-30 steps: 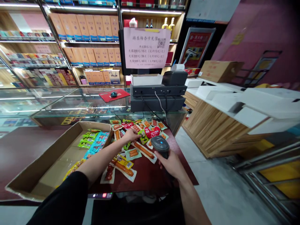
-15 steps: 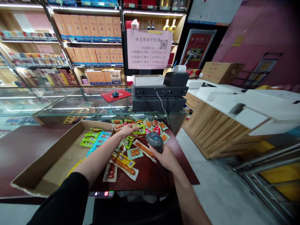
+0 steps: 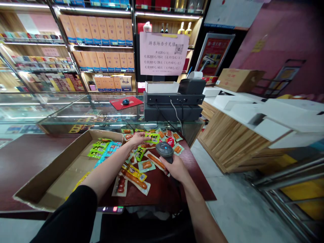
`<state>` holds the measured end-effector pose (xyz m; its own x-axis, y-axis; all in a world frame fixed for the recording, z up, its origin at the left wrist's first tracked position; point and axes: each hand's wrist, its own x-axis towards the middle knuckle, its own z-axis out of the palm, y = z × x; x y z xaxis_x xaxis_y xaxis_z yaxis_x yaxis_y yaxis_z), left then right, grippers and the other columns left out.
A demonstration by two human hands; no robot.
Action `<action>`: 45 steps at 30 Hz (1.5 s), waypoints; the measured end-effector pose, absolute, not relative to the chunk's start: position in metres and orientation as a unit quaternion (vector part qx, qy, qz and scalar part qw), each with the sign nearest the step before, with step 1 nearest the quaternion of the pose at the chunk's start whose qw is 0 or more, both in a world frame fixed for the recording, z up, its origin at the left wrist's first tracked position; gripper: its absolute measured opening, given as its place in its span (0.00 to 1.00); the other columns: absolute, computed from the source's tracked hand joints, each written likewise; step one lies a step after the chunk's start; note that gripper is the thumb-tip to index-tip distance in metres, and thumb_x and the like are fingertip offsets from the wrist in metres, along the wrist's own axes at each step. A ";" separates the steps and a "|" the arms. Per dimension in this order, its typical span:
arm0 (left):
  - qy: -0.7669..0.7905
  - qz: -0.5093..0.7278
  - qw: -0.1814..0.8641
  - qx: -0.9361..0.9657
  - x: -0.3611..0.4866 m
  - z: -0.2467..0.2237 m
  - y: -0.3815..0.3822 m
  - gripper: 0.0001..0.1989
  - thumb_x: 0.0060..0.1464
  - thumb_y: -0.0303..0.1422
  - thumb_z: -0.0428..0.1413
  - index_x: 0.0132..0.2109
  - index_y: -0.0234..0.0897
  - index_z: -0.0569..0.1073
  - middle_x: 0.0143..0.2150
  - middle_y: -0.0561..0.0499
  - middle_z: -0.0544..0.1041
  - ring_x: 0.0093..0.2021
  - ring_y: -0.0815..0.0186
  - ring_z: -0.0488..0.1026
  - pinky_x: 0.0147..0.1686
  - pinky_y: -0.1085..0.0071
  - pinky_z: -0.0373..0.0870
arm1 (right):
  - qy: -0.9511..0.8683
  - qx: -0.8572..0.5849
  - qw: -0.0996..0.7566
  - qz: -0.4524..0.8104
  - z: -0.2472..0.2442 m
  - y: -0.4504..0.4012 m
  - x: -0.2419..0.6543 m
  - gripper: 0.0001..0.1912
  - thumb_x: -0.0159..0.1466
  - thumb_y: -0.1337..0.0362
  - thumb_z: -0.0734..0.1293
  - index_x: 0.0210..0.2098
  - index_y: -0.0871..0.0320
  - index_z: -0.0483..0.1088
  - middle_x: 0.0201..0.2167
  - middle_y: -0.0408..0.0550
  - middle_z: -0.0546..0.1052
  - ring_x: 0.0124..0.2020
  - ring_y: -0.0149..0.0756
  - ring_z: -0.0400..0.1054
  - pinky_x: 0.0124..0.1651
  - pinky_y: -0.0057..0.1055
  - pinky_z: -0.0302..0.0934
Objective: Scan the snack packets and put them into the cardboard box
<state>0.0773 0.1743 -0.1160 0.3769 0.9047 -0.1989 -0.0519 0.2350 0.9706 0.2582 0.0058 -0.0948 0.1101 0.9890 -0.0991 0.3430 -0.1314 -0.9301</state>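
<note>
My left hand [image 3: 139,139] pinches a green snack packet [image 3: 153,138] by its left end, above the spread of packets. In my right hand [image 3: 177,167] is a dark barcode scanner [image 3: 165,150], its head close below the green packet. Around them on the dark red table [image 3: 164,194] lie packaged sausages, among them a long sausage pack [image 3: 156,160], a small sausage pack [image 3: 146,165] and another green packet [image 3: 140,153]. Nearer to me are a yellow packet [image 3: 136,172] and a red sausage pack [image 3: 120,186].
A cardboard tray [image 3: 59,182] with green, blue and yellow packets stands at the left. Behind the table are a glass counter [image 3: 101,116], a cash register unit [image 3: 173,109] with cables and a paper sign [image 3: 163,54]. A wooden cabinet [image 3: 227,145] stands to the right.
The green packet in my left hand has moved slightly right and up. The scanner has shifted a little left towards it. The camera view has moved slightly.
</note>
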 end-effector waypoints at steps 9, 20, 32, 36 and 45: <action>0.405 0.367 0.663 0.512 0.078 -0.123 0.178 0.20 0.37 0.35 0.70 0.36 0.29 0.75 0.30 0.47 0.78 0.32 0.66 0.77 0.33 0.70 0.76 | -0.529 -0.634 0.389 0.408 -0.099 0.007 0.258 0.16 0.58 0.50 0.66 0.36 0.57 0.68 0.14 0.40 0.71 0.13 0.33 0.66 0.15 0.26 0.60; 0.426 0.344 0.675 0.494 0.076 -0.111 0.174 0.17 0.37 0.32 0.70 0.34 0.30 0.75 0.34 0.47 0.79 0.33 0.67 0.77 0.34 0.73 0.76 | -0.533 -0.627 0.385 0.418 -0.103 0.010 0.263 0.19 0.57 0.48 0.67 0.37 0.57 0.67 0.14 0.39 0.70 0.12 0.33 0.65 0.14 0.27 0.59; 0.490 0.379 0.651 0.439 -0.063 -0.061 0.173 0.16 0.40 0.31 0.69 0.38 0.28 0.78 0.36 0.43 0.79 0.32 0.66 0.78 0.31 0.75 0.76 | -0.629 -0.559 0.339 0.421 -0.064 0.035 0.225 0.16 0.58 0.49 0.66 0.28 0.56 0.65 0.15 0.41 0.71 0.15 0.32 0.66 0.19 0.27 0.61; 0.546 0.403 0.592 0.435 -0.139 -0.074 0.161 0.19 0.34 0.33 0.71 0.35 0.29 0.77 0.33 0.47 0.79 0.28 0.70 0.75 0.29 0.77 0.75 | -0.639 -0.542 0.332 0.432 -0.062 0.045 0.205 0.16 0.58 0.50 0.67 0.31 0.57 0.66 0.17 0.42 0.72 0.16 0.34 0.67 0.20 0.30 0.63; 0.648 0.438 0.485 0.391 -0.192 -0.111 0.147 0.24 0.23 0.38 0.72 0.26 0.31 0.70 0.25 0.53 0.74 0.26 0.71 0.73 0.30 0.74 0.74 | -0.634 -0.551 0.314 0.442 -0.062 0.052 0.169 0.17 0.55 0.51 0.69 0.36 0.57 0.67 0.16 0.41 0.71 0.14 0.36 0.67 0.18 0.31 0.63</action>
